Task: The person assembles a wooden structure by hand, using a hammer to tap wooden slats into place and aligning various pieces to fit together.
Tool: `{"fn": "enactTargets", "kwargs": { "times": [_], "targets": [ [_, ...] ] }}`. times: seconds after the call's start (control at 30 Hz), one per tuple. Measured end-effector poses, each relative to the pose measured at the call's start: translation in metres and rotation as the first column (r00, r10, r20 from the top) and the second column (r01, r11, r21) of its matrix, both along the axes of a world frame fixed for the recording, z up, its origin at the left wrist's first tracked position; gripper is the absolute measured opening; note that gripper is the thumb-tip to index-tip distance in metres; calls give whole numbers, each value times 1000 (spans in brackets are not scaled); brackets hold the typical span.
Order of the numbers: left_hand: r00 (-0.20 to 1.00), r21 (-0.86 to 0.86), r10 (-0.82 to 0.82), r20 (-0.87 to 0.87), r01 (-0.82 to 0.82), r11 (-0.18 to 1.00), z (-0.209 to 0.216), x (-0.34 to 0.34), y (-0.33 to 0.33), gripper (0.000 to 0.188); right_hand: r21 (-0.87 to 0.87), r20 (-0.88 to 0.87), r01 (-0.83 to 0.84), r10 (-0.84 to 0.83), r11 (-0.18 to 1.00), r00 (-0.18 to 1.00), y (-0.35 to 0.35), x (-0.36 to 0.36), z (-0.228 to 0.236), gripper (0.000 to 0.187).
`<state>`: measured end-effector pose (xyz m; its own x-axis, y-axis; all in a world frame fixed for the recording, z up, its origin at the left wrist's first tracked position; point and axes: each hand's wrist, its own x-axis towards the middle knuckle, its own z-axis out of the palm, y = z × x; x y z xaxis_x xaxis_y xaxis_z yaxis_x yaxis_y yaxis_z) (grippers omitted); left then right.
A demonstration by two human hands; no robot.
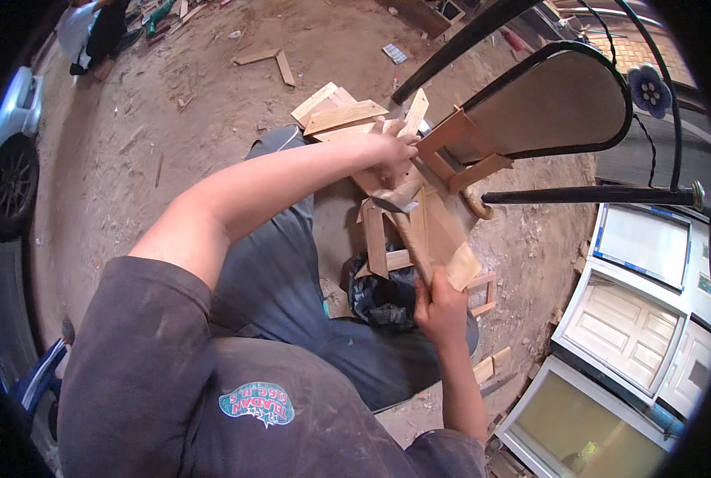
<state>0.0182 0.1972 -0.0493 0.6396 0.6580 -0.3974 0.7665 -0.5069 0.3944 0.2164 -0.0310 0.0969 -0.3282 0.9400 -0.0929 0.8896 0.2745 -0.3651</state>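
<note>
My right hand (443,307) is closed round the lower end of a hammer's wooden handle (413,239). The metal hammer head (393,201) lies just below my left hand, over the wood. My left hand (385,158) reaches across with its fingers curled beside a pale wooden strip (416,113); what they grip is hidden. Several light wooden slats (343,118) lie piled past that hand. A small wooden frame (376,243) leans below the hammer head. Under it sits a black plastic bag (381,296), between my legs.
A black-rimmed oval panel (554,103) and dark metal bars (586,194) stand at right, with a reddish-brown wooden frame (459,147) against them. White panelled doors (626,327) lie lower right. Two joined slats (276,62) rest on the dirt ground. A car wheel (13,187) shows far left.
</note>
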Motion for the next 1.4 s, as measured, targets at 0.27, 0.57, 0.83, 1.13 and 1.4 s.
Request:
{"fn": "enactTargets", "kwargs": {
  "times": [0.27, 0.57, 0.83, 1.13, 1.4],
  "targets": [
    [999, -23, 19, 28, -18, 1000, -5, -3, 2, 109, -29, -142, 108, -111, 994, 984, -4, 5, 0, 21],
    [998, 47, 19, 55, -22, 999, 9, -10, -9, 108, 0, -73, 52, -52, 999, 996, -3, 0, 9, 17],
    [993, 16, 14, 114, -16, 1000, -12, -6, 3, 106, -117, -3, 135, -136, 984, 991, 2, 5, 4, 20],
    [989, 97, 16, 145, -30, 995, -20, -4, 0, 108, -49, 33, 106, -104, 993, 994, 0, 15, -12, 16],
    [994, -23, 12, 110, -9, 1000, 12, -5, 0, 115, -11, 38, 6, -5, 1000, 999, 2, 28, -18, 15]
  ]
}}
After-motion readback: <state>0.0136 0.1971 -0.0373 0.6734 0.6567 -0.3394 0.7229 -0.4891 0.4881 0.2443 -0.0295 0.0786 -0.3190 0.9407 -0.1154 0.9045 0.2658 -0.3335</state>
